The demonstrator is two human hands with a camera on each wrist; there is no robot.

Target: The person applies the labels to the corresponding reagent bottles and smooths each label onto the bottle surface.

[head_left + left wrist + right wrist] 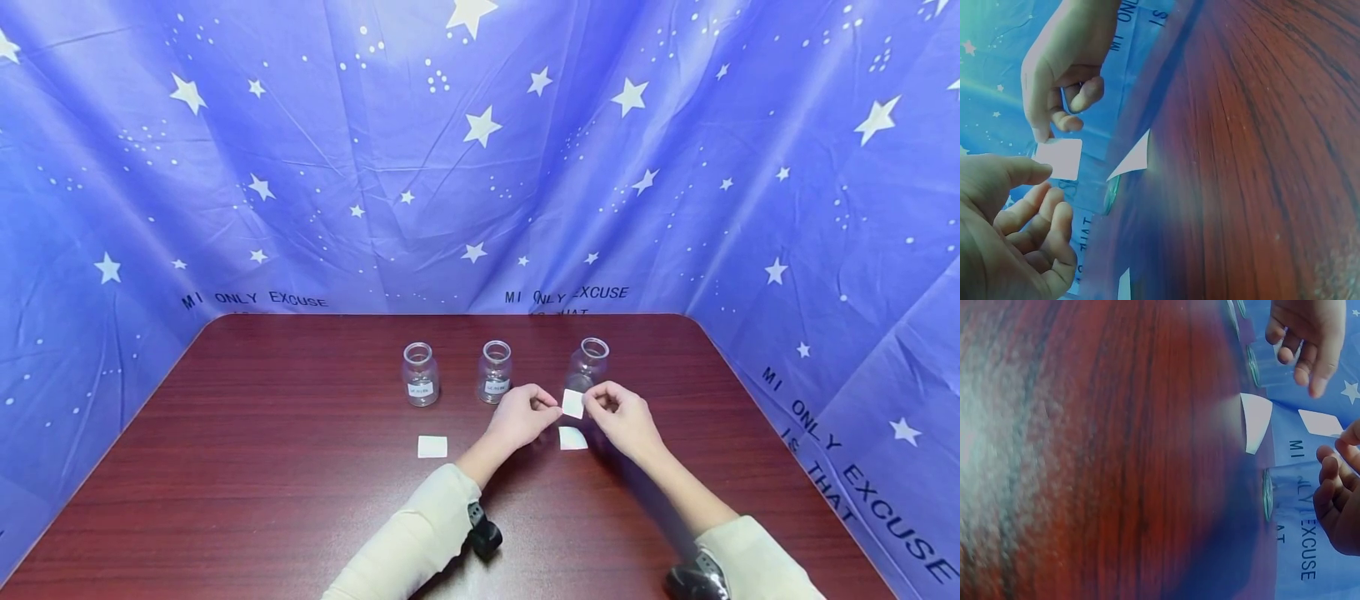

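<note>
The tabletop (300, 500) was a dark reddish wood-grain surface with rounded far corners, hemmed in on three sides by a blue curtain (300, 167) printed with white stars and dots and a line of dark lettering near its lower edge. Three small clear glass jars stood in a row toward the far side: the left jar (420, 375) and the middle jar (494, 372) each wore a white label, and the right jar (587, 365) stood just behind the hands. The person, in pale cream sleeves with a dark camera strapped to each wrist, held a small white label (573, 403) up above the tabletop in front of the right jar. The left hand (519, 417) pinched its left edge between thumb and fingertip, the other fingers loosely curled; the right hand (621, 417) pinched its opposite edge the same way. Directly beneath them lay a curled white backing paper (572, 438), one corner lifting off the wood. A flat white paper square (432, 447) lay well apart to the left, in front of the left jar
</note>
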